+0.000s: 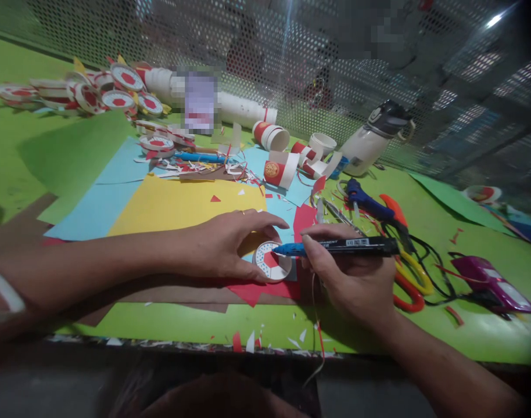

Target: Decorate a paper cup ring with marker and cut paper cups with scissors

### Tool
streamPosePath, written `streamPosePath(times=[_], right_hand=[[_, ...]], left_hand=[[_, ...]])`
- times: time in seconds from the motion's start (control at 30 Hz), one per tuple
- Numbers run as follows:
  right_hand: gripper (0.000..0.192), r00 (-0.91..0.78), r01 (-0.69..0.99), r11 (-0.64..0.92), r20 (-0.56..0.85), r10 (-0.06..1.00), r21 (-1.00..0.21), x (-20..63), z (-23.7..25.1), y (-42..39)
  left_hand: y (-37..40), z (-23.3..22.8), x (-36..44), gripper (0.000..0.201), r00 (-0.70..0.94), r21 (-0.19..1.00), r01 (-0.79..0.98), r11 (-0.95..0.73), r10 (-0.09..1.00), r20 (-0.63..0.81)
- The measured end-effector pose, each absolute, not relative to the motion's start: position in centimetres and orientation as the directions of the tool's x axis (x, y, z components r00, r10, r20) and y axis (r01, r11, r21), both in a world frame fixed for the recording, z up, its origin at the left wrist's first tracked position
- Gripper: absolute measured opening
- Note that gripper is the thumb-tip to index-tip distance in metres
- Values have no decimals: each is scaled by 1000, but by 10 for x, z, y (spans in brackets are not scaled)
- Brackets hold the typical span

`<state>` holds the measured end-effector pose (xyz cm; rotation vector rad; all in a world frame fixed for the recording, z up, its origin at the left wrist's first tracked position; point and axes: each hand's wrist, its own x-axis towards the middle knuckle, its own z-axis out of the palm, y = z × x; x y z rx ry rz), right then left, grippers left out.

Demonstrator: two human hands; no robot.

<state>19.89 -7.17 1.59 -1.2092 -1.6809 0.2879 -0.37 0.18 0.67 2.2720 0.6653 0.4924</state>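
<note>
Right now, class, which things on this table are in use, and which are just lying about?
In use: left hand steadying disc; right hand gripping marker.

Lying about: scissors, glue gun, bottle, cups, yellow paper.

marker [348,247] black, blue tip; disc [272,262] white, red centre; table [466,232] green; scissors [407,284] red-yellow

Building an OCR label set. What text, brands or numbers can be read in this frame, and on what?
"PERMANENT" (first letters hidden, reads "...MANENT"; "...ER" under it): on the black marker held in the right hand.
Yellow logo on the red paper cup: lettering too blurred to read.
White barcode label on the marker: too small to read.
Label on the white cup stack: pixelated, unreadable.
Disc under the left hand: pattern only, no text.
</note>
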Motion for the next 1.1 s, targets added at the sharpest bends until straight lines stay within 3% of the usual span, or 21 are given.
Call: streamPosePath(times=[0.37, 0.93, 1.1], right_hand=[[5, -32, 499, 454, 508, 861, -738, 193, 19, -70], [7, -72, 539, 462, 508, 858, -704, 193, 21, -69], [8, -150, 539, 485, 489, 859, -688, 194, 23, -69]], left_hand=[[1, 7, -4, 68, 793, 704, 321, -634, 586, 165], [0, 11, -3, 68, 799, 733, 314, -603, 585, 140], [0, 10, -3, 67, 800, 730, 311, -609, 582, 145]])
